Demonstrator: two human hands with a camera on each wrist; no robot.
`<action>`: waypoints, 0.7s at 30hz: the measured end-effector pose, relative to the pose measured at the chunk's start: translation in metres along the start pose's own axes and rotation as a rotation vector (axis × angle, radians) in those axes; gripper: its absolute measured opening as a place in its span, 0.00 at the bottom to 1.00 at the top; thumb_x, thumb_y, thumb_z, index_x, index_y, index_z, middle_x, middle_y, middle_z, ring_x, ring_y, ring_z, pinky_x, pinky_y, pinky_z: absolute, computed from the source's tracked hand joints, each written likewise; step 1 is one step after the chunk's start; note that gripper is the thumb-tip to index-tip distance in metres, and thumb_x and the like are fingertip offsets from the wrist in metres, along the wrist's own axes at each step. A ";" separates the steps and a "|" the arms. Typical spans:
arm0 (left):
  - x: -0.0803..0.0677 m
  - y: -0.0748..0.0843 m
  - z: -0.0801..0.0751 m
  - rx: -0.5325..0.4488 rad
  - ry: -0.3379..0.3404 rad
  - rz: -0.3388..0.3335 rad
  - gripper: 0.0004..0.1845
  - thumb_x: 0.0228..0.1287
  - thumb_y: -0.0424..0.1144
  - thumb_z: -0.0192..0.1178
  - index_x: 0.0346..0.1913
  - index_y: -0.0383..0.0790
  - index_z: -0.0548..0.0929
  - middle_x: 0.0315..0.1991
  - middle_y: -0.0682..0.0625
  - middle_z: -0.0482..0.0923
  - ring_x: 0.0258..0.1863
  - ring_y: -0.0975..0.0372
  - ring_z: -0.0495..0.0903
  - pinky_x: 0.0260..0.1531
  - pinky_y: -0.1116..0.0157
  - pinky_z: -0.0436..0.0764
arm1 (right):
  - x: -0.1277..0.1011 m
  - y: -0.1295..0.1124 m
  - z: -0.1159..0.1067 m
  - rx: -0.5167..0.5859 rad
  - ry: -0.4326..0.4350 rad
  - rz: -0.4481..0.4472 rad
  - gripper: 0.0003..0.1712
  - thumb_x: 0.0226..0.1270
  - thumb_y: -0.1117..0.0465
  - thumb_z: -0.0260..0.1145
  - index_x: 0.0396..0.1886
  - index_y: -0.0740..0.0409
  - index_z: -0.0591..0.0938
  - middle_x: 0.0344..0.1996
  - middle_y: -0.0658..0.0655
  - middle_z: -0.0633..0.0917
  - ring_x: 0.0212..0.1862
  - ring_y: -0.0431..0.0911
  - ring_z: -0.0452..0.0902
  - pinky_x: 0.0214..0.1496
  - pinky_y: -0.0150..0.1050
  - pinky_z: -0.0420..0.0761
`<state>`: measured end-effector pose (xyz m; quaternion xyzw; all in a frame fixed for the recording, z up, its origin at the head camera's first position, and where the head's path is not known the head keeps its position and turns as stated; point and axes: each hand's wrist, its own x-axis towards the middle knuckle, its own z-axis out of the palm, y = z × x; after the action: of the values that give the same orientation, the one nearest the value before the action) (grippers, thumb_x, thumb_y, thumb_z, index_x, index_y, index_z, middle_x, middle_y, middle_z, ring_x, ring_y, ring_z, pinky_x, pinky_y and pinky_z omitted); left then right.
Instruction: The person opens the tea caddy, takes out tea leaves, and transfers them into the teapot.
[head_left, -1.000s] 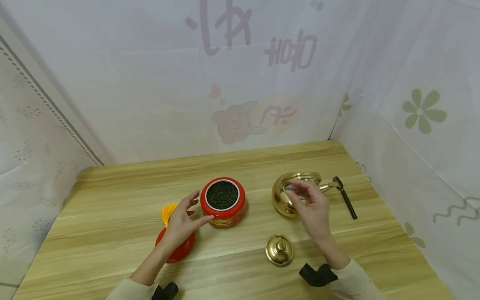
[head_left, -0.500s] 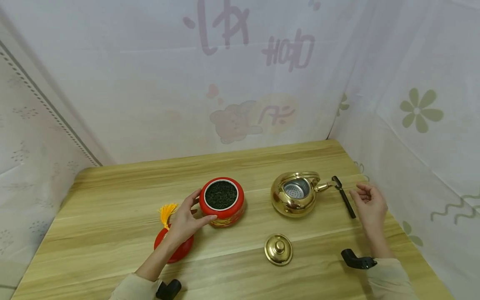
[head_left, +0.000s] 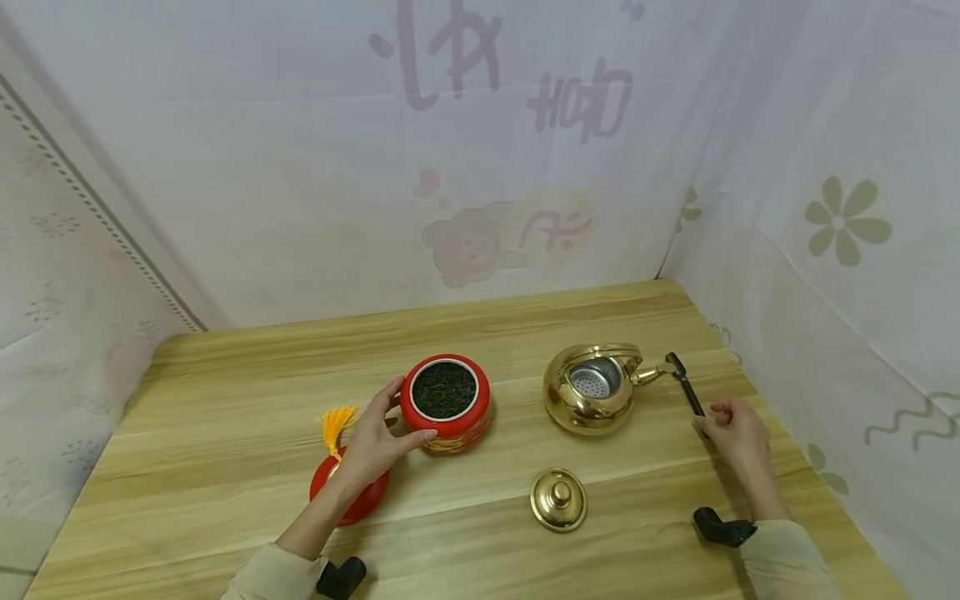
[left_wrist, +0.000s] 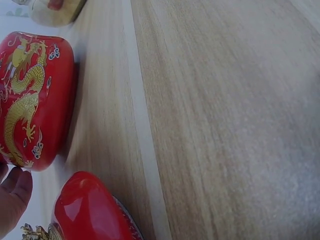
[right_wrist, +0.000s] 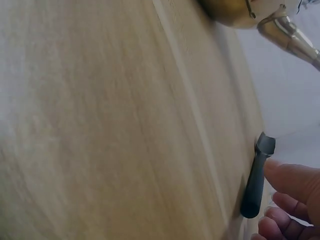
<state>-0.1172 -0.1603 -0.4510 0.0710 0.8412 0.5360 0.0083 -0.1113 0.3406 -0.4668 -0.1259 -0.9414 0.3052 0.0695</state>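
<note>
In the head view a red tea jar (head_left: 452,429) stands uncovered, filled with dark loose leaves. My left hand (head_left: 375,446) holds its near left side between thumb and fingers; the left wrist view shows fingertips at the jar's dragon-painted wall (left_wrist: 30,102). A black scoop (head_left: 691,396) lies on the table's right side. My right hand (head_left: 738,437) is at the handle's near end, thumb tip right beside it. In the right wrist view the thumb (right_wrist: 290,177) overlaps the scoop near its head, and the fingers are spread apart from the thumb.
A brass teapot (head_left: 588,417) with a metal strainer inside stands uncovered left of the scoop. Its brass lid (head_left: 559,500) lies nearer the front. Below my left forearm sits a red lid (head_left: 369,502) with a yellow tassel (head_left: 336,429). Printed fabric hangs behind the table (head_left: 480,550).
My right hand has moved from above the teapot rightward, then in to the scoop's handle. My left hand has shifted slightly closer round the jar.
</note>
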 end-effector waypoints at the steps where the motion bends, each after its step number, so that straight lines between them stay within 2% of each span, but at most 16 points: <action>1: 0.000 0.000 0.000 0.000 -0.001 0.000 0.51 0.48 0.41 0.74 0.71 0.33 0.55 0.69 0.39 0.59 0.64 0.46 0.65 0.58 0.45 0.70 | 0.000 0.001 0.000 -0.003 -0.008 0.006 0.20 0.61 0.61 0.67 0.44 0.74 0.75 0.32 0.64 0.76 0.33 0.51 0.72 0.30 0.36 0.68; 12: 0.000 0.000 0.002 0.009 0.006 0.002 0.51 0.47 0.42 0.74 0.71 0.34 0.55 0.69 0.40 0.60 0.64 0.47 0.65 0.58 0.46 0.70 | 0.001 0.010 0.003 -0.025 -0.103 0.067 0.21 0.63 0.58 0.64 0.44 0.73 0.74 0.35 0.68 0.79 0.37 0.57 0.75 0.32 0.40 0.71; 21: 0.000 -0.001 0.002 -0.003 0.008 -0.007 0.51 0.48 0.41 0.74 0.71 0.34 0.55 0.69 0.40 0.59 0.64 0.47 0.65 0.59 0.46 0.70 | 0.004 0.009 0.006 -0.046 -0.089 0.074 0.17 0.63 0.60 0.63 0.41 0.73 0.76 0.32 0.66 0.80 0.33 0.55 0.75 0.29 0.38 0.69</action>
<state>-0.1171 -0.1592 -0.4526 0.0659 0.8405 0.5377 0.0067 -0.1146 0.3456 -0.4765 -0.1484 -0.9450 0.2912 0.0135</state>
